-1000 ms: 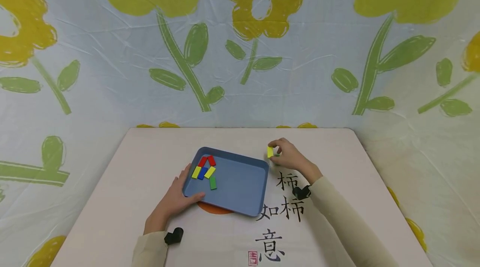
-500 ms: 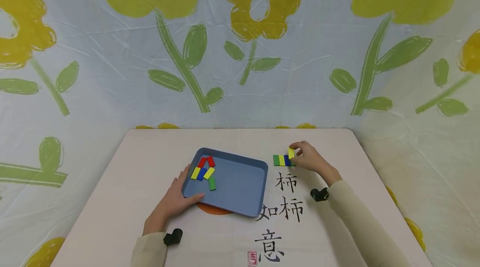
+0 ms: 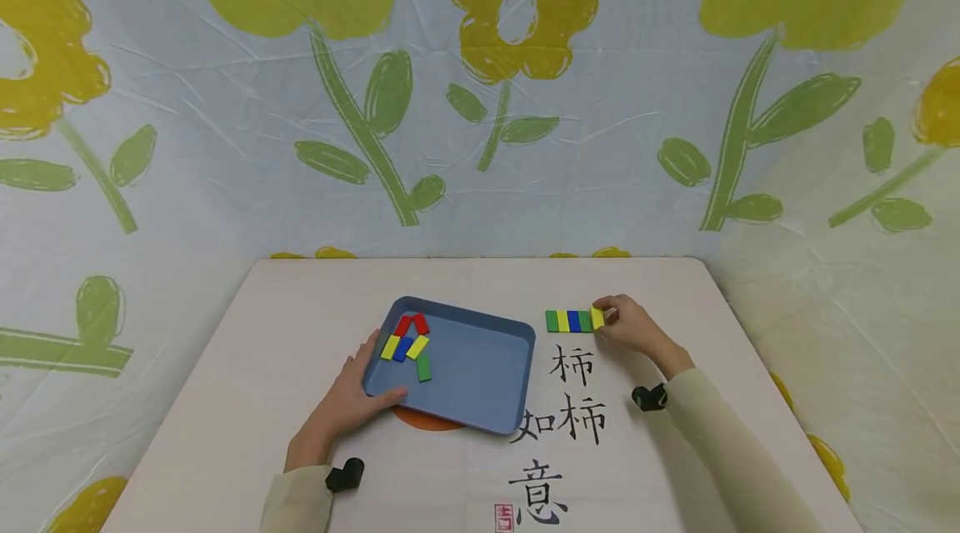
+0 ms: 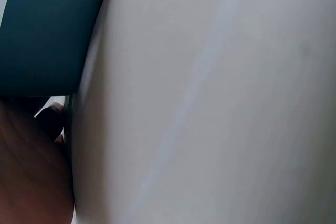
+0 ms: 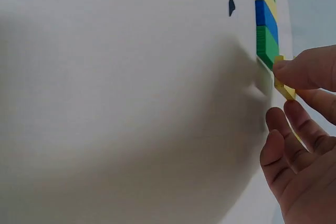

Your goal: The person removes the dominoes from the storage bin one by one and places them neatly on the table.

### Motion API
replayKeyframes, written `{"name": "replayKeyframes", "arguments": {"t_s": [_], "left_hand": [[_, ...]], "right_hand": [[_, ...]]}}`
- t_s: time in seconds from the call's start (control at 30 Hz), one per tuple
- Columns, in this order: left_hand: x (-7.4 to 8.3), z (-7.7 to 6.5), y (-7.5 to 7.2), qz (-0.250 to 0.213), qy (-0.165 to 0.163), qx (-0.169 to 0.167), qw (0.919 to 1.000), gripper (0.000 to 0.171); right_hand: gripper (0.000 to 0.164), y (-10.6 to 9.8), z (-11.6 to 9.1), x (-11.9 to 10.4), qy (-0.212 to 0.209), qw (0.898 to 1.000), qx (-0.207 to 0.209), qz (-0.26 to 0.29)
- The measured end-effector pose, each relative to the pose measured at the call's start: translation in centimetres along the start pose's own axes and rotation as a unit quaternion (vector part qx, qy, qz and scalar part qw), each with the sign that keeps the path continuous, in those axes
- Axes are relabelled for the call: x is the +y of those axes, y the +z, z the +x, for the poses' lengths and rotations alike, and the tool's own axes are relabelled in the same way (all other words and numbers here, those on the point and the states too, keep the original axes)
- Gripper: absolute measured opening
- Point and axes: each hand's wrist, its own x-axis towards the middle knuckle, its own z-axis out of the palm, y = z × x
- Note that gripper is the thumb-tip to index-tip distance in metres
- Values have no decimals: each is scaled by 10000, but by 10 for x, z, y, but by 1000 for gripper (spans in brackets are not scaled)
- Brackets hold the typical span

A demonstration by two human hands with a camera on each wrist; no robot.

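Note:
In the head view my right hand (image 3: 633,325) pinches a yellow domino tile (image 3: 597,317) by its ends, tilted at the right end of a short row. The row lies on the table: a green tile (image 3: 552,321), a yellow one, a blue tile (image 3: 573,321) and another green tile (image 3: 585,321), side by side. The right wrist view shows the thumb and fingertips on the yellow domino tile (image 5: 284,85), close to the row's end green tile (image 5: 266,45). My left hand (image 3: 348,396) grips the blue tray (image 3: 480,375) at its left front corner, thumb on the front rim.
Inside the tray, at its left, lie red tiles (image 3: 420,324), yellow tiles (image 3: 417,346), a blue tile (image 3: 402,348) and a green tile (image 3: 423,367). Black printed characters (image 3: 573,420) mark the pale tabletop (image 3: 240,400). A flower-print cloth (image 3: 480,208) hangs behind the table.
My right hand has carried the yellow tile rightward from beside the tray, across the row, and lowered it at the row's right end. The left hand and tray have stayed put.

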Motion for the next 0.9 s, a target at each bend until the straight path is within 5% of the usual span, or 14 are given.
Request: {"name": "replayKeyframes", "arguments": {"t_s": [0.9], "left_hand": [[-2,1,2,-104,48,42,9999,115]], "right_hand": [[50,11,4,8,-94,9998,-24,-153]]}}
